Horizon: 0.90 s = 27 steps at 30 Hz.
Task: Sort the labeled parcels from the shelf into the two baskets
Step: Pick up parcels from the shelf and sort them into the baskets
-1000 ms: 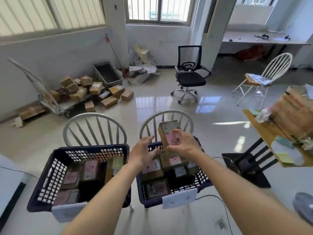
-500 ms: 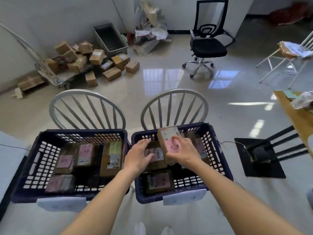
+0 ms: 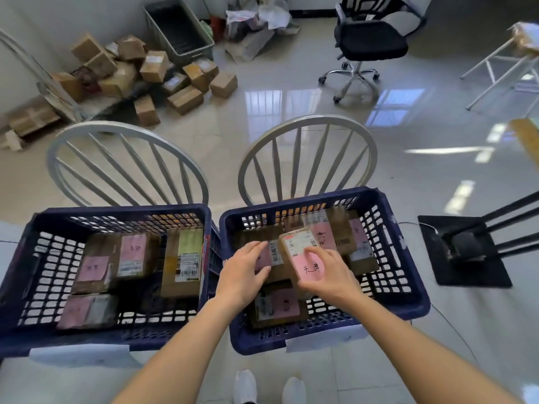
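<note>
Two dark blue baskets stand side by side on white chairs. The left basket holds several brown parcels with pink labels. Several more lie in the right basket. My right hand grips a brown parcel with a white barcode sticker and a pink handwritten label, low inside the right basket, over the other parcels. My left hand hovers with relaxed fingers just left of that parcel, its fingertips over a labelled parcel underneath. White paper tags hang on both baskets' front walls.
A heap of cardboard boxes and a grey crate lie on the floor at the back left. A black office chair stands behind. A black table base sits right of the baskets. My white shoes show below.
My view has tilted downward and closer. My right hand has lowered the parcel from above the right basket down into it. My left hand followed alongside.
</note>
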### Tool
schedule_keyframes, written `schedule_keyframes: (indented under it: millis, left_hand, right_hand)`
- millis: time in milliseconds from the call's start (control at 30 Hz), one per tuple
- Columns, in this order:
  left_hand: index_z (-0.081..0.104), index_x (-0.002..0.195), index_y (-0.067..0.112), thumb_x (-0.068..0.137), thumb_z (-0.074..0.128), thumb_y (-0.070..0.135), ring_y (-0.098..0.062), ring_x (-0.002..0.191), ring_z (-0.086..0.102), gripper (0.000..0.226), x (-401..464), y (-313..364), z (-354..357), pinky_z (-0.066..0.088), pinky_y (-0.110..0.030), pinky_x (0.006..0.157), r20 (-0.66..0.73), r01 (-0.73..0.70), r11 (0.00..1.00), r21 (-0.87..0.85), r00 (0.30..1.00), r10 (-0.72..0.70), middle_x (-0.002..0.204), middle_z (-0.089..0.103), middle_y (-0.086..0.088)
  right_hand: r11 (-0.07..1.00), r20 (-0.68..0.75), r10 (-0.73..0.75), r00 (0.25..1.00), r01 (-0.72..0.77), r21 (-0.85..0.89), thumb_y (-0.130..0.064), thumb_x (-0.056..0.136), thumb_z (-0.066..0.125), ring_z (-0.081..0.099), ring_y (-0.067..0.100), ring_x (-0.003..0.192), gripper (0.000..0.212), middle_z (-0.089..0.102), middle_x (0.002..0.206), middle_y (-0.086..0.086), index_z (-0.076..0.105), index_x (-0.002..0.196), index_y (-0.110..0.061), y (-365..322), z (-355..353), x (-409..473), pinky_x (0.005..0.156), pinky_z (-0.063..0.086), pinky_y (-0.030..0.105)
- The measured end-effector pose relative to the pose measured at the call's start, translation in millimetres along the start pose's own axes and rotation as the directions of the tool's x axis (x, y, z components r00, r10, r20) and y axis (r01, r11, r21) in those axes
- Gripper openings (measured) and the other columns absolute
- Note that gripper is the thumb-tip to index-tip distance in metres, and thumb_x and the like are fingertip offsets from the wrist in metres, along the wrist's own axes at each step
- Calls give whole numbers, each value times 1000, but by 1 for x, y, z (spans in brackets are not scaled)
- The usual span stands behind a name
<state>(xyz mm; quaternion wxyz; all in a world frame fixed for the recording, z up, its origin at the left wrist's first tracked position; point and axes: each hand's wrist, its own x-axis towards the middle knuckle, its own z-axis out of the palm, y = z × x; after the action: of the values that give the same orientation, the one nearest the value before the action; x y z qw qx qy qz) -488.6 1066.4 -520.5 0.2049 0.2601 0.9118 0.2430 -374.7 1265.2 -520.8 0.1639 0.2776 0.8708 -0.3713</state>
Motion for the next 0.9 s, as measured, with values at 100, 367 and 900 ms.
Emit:
schedule_keyframes:
  millis: [100,367,900]
  left_hand:
    - [38,153,29,96,63,36,-11,141,38,62,5,3,13,38,-34,114,8,-9,1000,-14,1000,9,155,39,13]
    - [31,155,34,93,66,41,-13,144,35,71,12,17,52,37,-37,116,126,-71,997,-36,989,75,158,35,11]
    - [48,146,35,86,78,24,-6,106,59,68,21,32,107,52,-13,79,139,215,837,-502,976,-168,127,59,6]
  right_hand:
    - [998,50,-33,998,36,-54,-51,64,77,56,14,109,88,37,136,-14,36,143,-52,20,-1,-2,81,59,36]
    - [977,160,-116,980,141,-157,-43,63,80,52,13,119,101,33,145,-18,30,150,-47,65,-24,-5,83,60,32]
    - [975,152,-174,973,192,-112,-34,71,85,37,20,145,108,9,168,-12,19,155,-48,92,-14,-6,109,48,45]
